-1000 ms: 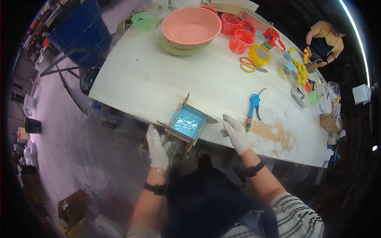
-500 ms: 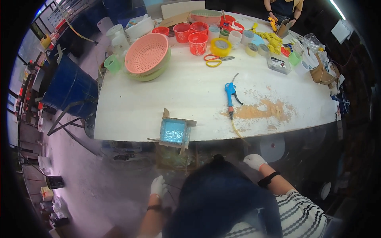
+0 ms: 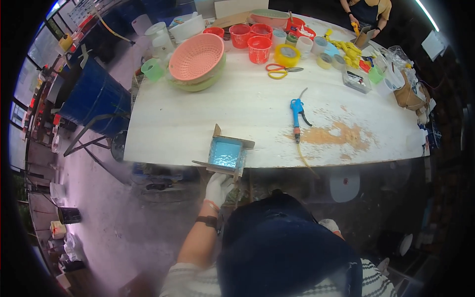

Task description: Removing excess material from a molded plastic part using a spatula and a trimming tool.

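A small square frame of boards (image 3: 243, 157) with jutting ends sits at the table's front edge, slightly overhanging it. Its inside is filled with a shiny light-blue material (image 3: 226, 153). My left hand (image 3: 218, 188), in a white glove, is at the frame's near board, fingers bent against it; the fingertips are partly hidden. Down beside my body, my right hand (image 3: 329, 226) is also gloved in white, mostly covered by my dark apron (image 3: 287, 242), so its fingers do not show. A blue air blow gun (image 3: 297, 114) lies on the table to the right of the frame.
The white table (image 3: 178, 119) carries a pink colander (image 3: 197, 57), red buckets (image 3: 260, 50), yellow-handled scissors (image 3: 278, 71), yellow tape (image 3: 287, 55) and yellow gloves (image 3: 351, 53). A blue barrel (image 3: 94, 101) stands left. At the far right another person (image 3: 368, 15) handles a board and yellow tool.
My left hand has come up from beside my body to the frame's near board. My right hand has drawn back behind the apron. The view has shifted slightly.
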`<action>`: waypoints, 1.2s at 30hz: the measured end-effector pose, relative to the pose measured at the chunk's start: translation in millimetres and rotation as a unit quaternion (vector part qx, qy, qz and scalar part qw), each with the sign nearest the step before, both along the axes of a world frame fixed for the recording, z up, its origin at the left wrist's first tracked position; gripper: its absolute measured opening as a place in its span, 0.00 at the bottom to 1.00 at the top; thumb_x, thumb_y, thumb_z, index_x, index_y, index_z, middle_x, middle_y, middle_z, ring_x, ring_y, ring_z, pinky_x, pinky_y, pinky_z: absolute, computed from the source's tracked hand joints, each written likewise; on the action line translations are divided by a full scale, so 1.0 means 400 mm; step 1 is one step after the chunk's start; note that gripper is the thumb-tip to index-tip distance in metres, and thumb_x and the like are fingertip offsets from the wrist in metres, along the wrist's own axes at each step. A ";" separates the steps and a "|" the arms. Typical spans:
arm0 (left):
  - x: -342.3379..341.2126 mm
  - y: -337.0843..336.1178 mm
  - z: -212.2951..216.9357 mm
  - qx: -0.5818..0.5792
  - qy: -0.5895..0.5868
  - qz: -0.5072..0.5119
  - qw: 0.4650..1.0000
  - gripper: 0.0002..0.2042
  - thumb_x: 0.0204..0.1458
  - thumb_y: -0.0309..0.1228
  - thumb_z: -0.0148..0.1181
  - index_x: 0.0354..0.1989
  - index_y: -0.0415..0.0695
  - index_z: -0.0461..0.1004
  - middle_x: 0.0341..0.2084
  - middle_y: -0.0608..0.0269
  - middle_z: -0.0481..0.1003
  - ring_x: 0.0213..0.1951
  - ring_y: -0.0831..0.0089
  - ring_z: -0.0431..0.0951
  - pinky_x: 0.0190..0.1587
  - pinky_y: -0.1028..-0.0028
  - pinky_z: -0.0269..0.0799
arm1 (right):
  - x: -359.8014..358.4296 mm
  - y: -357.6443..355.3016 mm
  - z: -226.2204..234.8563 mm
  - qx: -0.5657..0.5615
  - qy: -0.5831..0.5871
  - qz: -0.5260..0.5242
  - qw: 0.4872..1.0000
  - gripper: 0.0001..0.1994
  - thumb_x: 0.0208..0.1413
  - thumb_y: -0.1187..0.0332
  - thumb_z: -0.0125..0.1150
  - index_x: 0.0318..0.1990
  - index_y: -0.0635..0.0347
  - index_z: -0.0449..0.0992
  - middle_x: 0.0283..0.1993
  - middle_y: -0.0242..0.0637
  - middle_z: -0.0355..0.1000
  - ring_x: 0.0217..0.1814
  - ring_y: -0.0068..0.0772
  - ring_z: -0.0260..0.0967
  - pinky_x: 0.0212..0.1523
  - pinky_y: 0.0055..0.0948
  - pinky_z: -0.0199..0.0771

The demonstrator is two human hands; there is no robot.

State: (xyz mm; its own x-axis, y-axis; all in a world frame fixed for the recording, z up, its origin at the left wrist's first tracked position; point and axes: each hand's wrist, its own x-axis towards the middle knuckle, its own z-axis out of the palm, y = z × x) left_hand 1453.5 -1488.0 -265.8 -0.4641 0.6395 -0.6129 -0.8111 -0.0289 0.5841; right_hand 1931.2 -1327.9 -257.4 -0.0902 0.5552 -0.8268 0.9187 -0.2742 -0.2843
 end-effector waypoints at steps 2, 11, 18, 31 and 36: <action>0.008 0.020 -0.001 -0.015 -0.013 0.018 1.000 0.14 0.61 0.27 0.49 0.54 0.41 0.66 0.51 0.51 0.69 0.54 0.52 0.71 0.51 0.52 0.71 | 0.035 -0.016 -0.029 0.009 0.011 -0.029 0.999 0.19 0.61 0.61 0.57 0.52 0.68 0.76 0.39 0.45 0.79 0.31 0.36 0.75 0.34 0.35 0.73; -0.019 0.015 -0.104 0.035 -0.019 0.023 0.999 0.13 0.60 0.25 0.47 0.53 0.37 0.66 0.50 0.47 0.70 0.52 0.49 0.73 0.53 0.50 0.72 | 0.023 -0.043 0.018 0.008 0.012 -0.043 0.999 0.18 0.61 0.62 0.57 0.51 0.68 0.76 0.38 0.45 0.78 0.32 0.36 0.74 0.34 0.35 0.73; -0.018 0.019 -0.108 0.038 -0.008 0.035 0.999 0.14 0.59 0.22 0.46 0.53 0.37 0.65 0.49 0.48 0.70 0.50 0.49 0.73 0.51 0.51 0.73 | 0.057 -0.040 -0.056 0.016 -0.006 -0.038 0.999 0.17 0.61 0.62 0.56 0.50 0.67 0.79 0.43 0.44 0.80 0.42 0.37 0.78 0.45 0.31 0.75; 0.008 0.026 -0.096 0.052 0.024 0.052 0.997 0.15 0.56 0.22 0.49 0.52 0.42 0.67 0.49 0.53 0.70 0.51 0.55 0.73 0.52 0.54 0.72 | 0.010 -0.009 -0.029 0.012 0.004 0.021 1.000 0.16 0.60 0.63 0.57 0.48 0.65 0.79 0.40 0.44 0.79 0.38 0.36 0.77 0.41 0.34 0.74; 0.022 0.030 -0.100 0.072 0.008 0.073 0.995 0.18 0.57 0.16 0.45 0.56 0.39 0.67 0.50 0.56 0.72 0.51 0.61 0.74 0.57 0.61 0.72 | 0.021 0.012 -0.038 0.009 0.012 -0.001 1.000 0.14 0.59 0.66 0.58 0.47 0.65 0.80 0.36 0.41 0.79 0.33 0.34 0.75 0.36 0.33 0.73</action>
State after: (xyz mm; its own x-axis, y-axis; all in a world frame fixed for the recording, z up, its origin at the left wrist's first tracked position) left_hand 1462.1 -1476.2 -305.6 -0.5674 0.6446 -0.5123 -0.7830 -0.2299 0.5780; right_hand 1939.5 -1322.9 -272.6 -0.1088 0.5709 -0.8138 0.9106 -0.2711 -0.3120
